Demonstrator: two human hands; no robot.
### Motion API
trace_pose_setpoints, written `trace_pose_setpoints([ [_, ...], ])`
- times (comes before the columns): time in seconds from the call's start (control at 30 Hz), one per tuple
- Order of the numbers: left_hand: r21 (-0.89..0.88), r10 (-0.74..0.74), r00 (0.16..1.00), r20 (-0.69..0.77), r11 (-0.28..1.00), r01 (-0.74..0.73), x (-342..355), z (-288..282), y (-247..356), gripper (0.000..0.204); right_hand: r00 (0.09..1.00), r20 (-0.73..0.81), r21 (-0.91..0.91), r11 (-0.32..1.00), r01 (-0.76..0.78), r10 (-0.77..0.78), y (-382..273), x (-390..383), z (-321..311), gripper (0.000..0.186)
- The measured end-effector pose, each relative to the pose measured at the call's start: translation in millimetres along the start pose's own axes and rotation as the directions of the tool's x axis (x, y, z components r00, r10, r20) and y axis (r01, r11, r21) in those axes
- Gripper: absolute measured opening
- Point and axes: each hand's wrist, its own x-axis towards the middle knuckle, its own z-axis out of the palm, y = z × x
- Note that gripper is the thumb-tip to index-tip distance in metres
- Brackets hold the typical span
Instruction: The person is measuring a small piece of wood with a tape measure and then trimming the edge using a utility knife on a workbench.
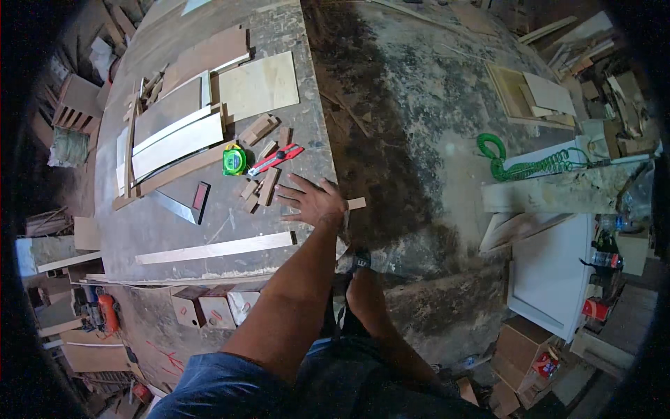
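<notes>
My left hand [314, 202] lies with its fingers spread on the table top near its right edge. Beside its wrist, the end of a small pale wood piece [356, 203] sticks out to the right; the rest is hidden. My right forearm [380, 307] reaches up from below to a dark band at the wrist, and I cannot make out the fingers. Just beyond the left fingertips lie several small wood blocks [268, 187], a red utility knife [277, 160] and a green tape measure [234, 160]. Further left rests a metal square [183, 207] with a dark handle.
A long pale wood strip [216, 248] lies near the table's front edge. Boards and white panels [178, 146] are stacked at the far left. A coiled green hose [537, 166] and a white cabinet panel [551, 272] are on the right. Boxes [209, 307] stand below the table's front edge.
</notes>
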Motion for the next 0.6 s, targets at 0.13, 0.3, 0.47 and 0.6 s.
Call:
trace_pose_setpoints([
  [0.13,-0.006,0.005,1.0,-0.012,1.0,-0.005,-2,2,-4,0.081,0.966,0.14,0.239,0.939,-0.247,0.219,-10,-51,-27,0.03],
  [0.3,-0.023,0.024,0.999,-0.023,0.999,-0.025,1,8,-13,0.081,0.982,-0.166,0.145,0.982,0.119,-0.095,-27,10,-26,0.024],
  [0.47,-0.058,0.049,0.999,0.021,0.997,-0.047,-16,-8,14,0.08,0.904,-0.374,-0.051,0.977,0.205,-0.209,20,88,11,0.027],
  [0.6,-0.072,0.041,0.992,-0.119,0.996,-0.05,0,-1,-14,0.076,0.982,-0.138,0.24,0.966,-0.092,0.128,-25,76,-17,0.037],
])
